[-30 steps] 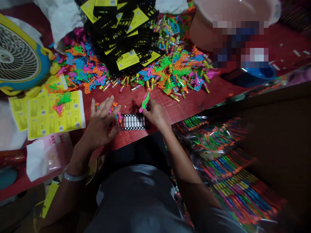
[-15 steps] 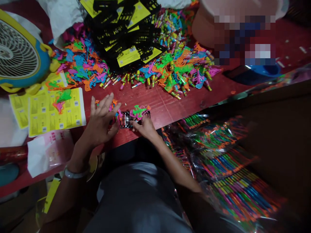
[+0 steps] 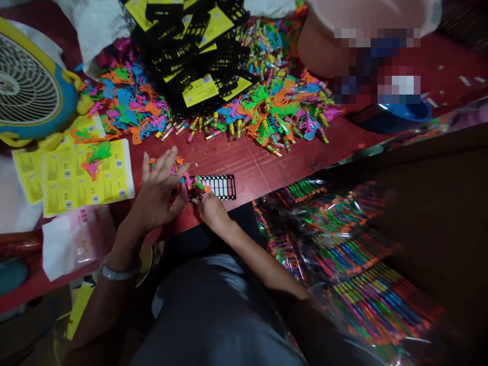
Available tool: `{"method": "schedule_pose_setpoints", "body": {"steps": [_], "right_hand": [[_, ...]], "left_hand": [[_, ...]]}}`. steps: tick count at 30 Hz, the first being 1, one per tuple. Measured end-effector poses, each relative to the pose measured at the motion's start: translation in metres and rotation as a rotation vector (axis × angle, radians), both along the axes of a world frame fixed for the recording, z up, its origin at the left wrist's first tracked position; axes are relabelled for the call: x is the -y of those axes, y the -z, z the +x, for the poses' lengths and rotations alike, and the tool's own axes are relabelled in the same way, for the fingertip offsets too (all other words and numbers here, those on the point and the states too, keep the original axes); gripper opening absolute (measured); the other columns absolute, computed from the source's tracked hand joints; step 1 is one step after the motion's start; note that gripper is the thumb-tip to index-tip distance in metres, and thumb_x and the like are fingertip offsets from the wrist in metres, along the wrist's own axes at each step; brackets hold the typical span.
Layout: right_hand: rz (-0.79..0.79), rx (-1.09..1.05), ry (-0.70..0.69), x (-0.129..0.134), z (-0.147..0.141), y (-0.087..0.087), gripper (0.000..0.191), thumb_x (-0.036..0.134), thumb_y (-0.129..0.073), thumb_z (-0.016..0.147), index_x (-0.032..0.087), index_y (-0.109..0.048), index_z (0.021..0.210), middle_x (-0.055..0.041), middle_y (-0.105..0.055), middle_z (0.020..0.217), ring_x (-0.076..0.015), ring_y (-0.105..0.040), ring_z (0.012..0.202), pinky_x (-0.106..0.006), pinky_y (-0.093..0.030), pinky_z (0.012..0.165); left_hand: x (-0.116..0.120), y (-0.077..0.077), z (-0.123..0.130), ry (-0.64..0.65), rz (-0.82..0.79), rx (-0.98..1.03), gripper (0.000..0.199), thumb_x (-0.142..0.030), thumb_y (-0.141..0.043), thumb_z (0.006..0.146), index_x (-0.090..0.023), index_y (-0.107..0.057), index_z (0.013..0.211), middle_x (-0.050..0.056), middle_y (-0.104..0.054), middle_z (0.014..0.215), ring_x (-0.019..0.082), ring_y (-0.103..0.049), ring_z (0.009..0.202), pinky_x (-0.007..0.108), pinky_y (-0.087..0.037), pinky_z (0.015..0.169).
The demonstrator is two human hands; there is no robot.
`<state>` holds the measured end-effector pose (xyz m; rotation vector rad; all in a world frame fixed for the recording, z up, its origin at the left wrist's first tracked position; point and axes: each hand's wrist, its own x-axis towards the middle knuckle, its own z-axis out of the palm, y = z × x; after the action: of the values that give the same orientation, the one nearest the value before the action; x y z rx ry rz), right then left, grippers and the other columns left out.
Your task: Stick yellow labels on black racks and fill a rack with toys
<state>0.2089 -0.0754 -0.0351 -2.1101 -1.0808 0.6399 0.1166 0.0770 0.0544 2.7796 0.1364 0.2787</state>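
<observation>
My right hand point(image 3: 214, 212) is closed on a few small flat plastic pieces point(image 3: 199, 186), pink and green with an orange round part. It is over the left end of a black plastic grid tray point(image 3: 225, 187), whose right part shows white gaps. My left hand point(image 3: 160, 185) is stretched out flat, fingers spread, just left of the tray. Between its thumb and the tray, and partly hidden under the hand, lie more coloured plastic pieces point(image 3: 186, 180). Whether the left hand presses on them I cannot tell.
Behind lie heaps of coloured plastic pieces point(image 3: 131, 96), small striped tubes point(image 3: 263, 51), and black trays with yellow cards point(image 3: 200, 90). A fan point(image 3: 64, 96) and yellow label sheets point(image 3: 87, 178) are left. A bucket point(image 3: 316, 51) stands at back right. Bagged items point(image 3: 358, 254) lie below the table edge.
My right hand has slid left along the tray, carrying the plastic pieces from its right half to its left end. The tray's right part is now uncovered. My left hand stays put.
</observation>
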Motion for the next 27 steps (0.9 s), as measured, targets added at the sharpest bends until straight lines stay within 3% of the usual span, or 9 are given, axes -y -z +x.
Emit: {"method": "schedule_pose_setpoints", "body": {"steps": [9,16,21,24,27], "right_hand": [[-0.297,0.140,-0.108,-0.004,-0.007,-0.022,0.031,0.014,-0.042,0.102,0.011,-0.057,0.129,-0.0184,-0.064,0.124,-0.0248,-0.072,0.095,-0.034,-0.058,0.082],[-0.355,0.156,-0.163,-0.006,-0.007,-0.033,0.037,0.010,-0.038,0.102,0.013,-0.053,0.135,-0.0177,-0.063,0.127,-0.0245,-0.071,0.098,-0.033,-0.057,0.083],[-0.375,0.181,-0.206,-0.008,-0.007,-0.034,0.039,0.009,-0.035,0.102,0.013,-0.053,0.137,-0.0184,-0.063,0.131,-0.0243,-0.072,0.100,-0.033,-0.058,0.084],[-0.366,0.197,-0.212,-0.008,-0.005,-0.034,0.039,0.013,-0.035,0.104,0.012,-0.053,0.138,-0.0194,-0.065,0.129,-0.0254,-0.072,0.101,-0.034,-0.059,0.083],[-0.317,0.155,-0.189,-0.008,-0.004,-0.033,0.037,0.016,-0.035,0.106,0.014,-0.054,0.137,-0.0165,-0.069,0.124,-0.0251,-0.073,0.099,-0.033,-0.059,0.081]], "left_hand": [[-0.001,0.004,0.000,-0.003,0.003,-0.011,0.060,-0.049,-0.043,0.100,-0.024,-0.041,0.155,0.014,-0.009,0.176,0.037,-0.015,0.162,0.067,0.005,0.127],[0.000,0.009,-0.001,-0.028,-0.056,-0.011,0.064,-0.055,-0.037,0.103,-0.022,-0.035,0.159,0.017,-0.002,0.176,0.037,-0.004,0.163,0.069,0.005,0.126],[-0.003,0.002,-0.004,0.015,-0.151,-0.052,0.069,-0.064,-0.035,0.103,-0.026,-0.033,0.161,0.015,-0.002,0.176,0.038,0.001,0.163,0.071,0.005,0.125],[0.002,-0.003,-0.002,-0.011,-0.128,-0.081,0.066,-0.064,-0.037,0.102,-0.025,-0.041,0.156,0.018,-0.013,0.175,0.039,-0.008,0.162,0.072,0.001,0.125],[0.012,-0.001,0.003,-0.102,-0.016,0.002,0.065,-0.064,-0.049,0.097,-0.022,-0.051,0.146,0.021,-0.032,0.167,0.041,-0.028,0.156,0.071,-0.001,0.126]]}}
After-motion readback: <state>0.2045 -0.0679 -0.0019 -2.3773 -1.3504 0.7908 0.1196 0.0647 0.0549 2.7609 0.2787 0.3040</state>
